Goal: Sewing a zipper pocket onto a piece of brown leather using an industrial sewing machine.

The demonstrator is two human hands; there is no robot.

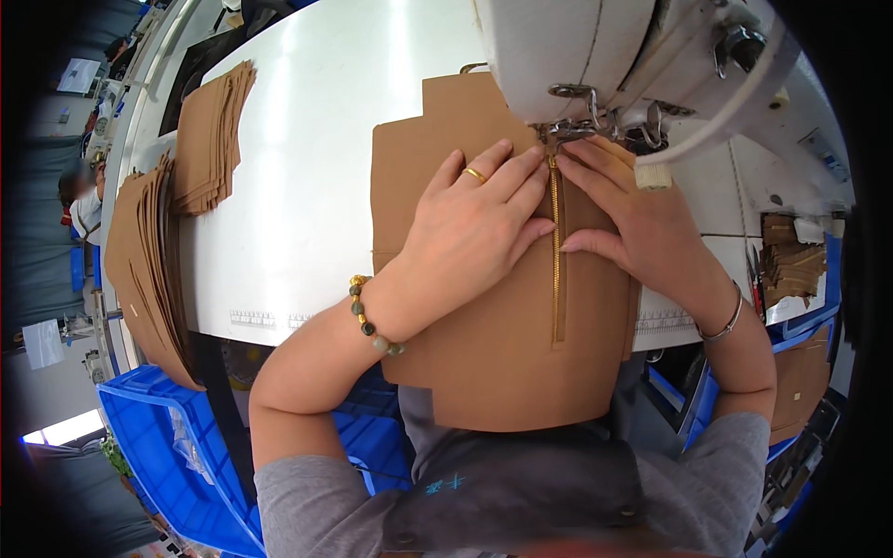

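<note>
A brown panel point(502, 353) with stepped corners lies flat on the white table and hangs over its front edge toward my lap. A gold-toothed zipper point(556, 251) runs down its middle, the upper end close under the presser foot point(561, 135) of a white sewing machine point(577, 46). My left hand point(479, 214) rests flat on the panel left of the zipper, fingers outstretched toward the foot. To the right of the zipper, my right hand point(642, 209) also lies flat, its fingertips near the foot and partly hidden by the machine. Both thumbs point toward the zipper.
Stacked brown pieces point(212, 139) lie on the table point(316, 121) at left, with another stack point(144, 270) at its left edge. Below stands a blue bin point(172, 437). More brown pieces point(791, 256) sit at right. A person point(86, 209) is in the left background.
</note>
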